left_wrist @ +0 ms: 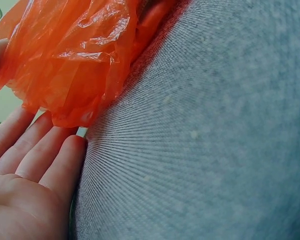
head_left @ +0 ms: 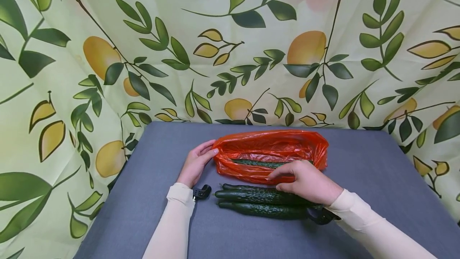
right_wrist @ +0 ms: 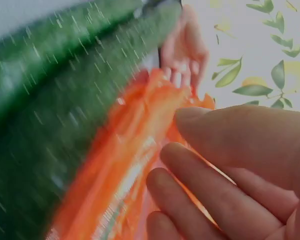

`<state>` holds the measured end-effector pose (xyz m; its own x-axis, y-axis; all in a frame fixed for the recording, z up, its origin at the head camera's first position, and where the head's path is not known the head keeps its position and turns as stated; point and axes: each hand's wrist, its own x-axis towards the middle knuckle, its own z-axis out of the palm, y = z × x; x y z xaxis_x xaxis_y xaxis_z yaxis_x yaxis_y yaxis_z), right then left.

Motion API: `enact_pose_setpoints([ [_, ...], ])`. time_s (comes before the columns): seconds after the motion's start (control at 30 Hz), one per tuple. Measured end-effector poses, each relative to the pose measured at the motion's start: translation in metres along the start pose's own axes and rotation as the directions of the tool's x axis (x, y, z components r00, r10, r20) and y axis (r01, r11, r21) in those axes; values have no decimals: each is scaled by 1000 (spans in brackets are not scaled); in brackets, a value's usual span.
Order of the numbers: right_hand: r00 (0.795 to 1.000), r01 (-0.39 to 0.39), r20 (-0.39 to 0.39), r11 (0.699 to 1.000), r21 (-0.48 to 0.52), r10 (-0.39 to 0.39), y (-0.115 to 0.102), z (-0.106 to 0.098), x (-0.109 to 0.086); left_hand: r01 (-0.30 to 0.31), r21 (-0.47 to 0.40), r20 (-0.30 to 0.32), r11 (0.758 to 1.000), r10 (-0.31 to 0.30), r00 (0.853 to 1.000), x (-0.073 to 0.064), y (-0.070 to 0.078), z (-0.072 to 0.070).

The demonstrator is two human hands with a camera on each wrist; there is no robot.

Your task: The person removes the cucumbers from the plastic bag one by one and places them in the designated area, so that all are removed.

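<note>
A red plastic bag point(head_left: 237, 173) lies with its mouth spread, a dark green cucumber point(head_left: 251, 163) inside it. At the bag's left end, my left hand point(head_left: 195, 162) holds the edge, thumb on the near side and straight fingers behind the film. My right hand point(head_left: 305, 181) hovers over the bag's front side, fingers loosely bent and nothing between them; the right wrist view shows its thumb apart from the fingers. Several more cucumbers point(head_left: 258, 210) lie side by side in front of the bag, their right ends partly hidden under my right hand and wrist.
A grey cloth covers the table point(head_left: 223, 239). Behind and beside it hangs a curtain point(head_left: 251, 63) printed with leaves and fruit. Black wrist mounts point(head_left: 203, 192) sit on both wrists, the right one right by the cucumbers.
</note>
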<state>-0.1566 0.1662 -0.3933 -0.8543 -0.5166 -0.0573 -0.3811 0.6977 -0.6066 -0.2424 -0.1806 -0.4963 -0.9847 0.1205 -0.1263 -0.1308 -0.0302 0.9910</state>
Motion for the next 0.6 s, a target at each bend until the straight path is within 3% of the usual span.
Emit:
enact_pose_setpoints([
  [0.27, 999, -48, -9, 999, 6, 48, 13, -26, 30, -1, 17, 2, 1000, 1, 1000, -1, 0, -1],
  [0.6, 994, -92, 68, 995, 22, 91, 44, -25, 67, -2, 18, -2, 1000, 2, 1000, 0, -2, -3],
])
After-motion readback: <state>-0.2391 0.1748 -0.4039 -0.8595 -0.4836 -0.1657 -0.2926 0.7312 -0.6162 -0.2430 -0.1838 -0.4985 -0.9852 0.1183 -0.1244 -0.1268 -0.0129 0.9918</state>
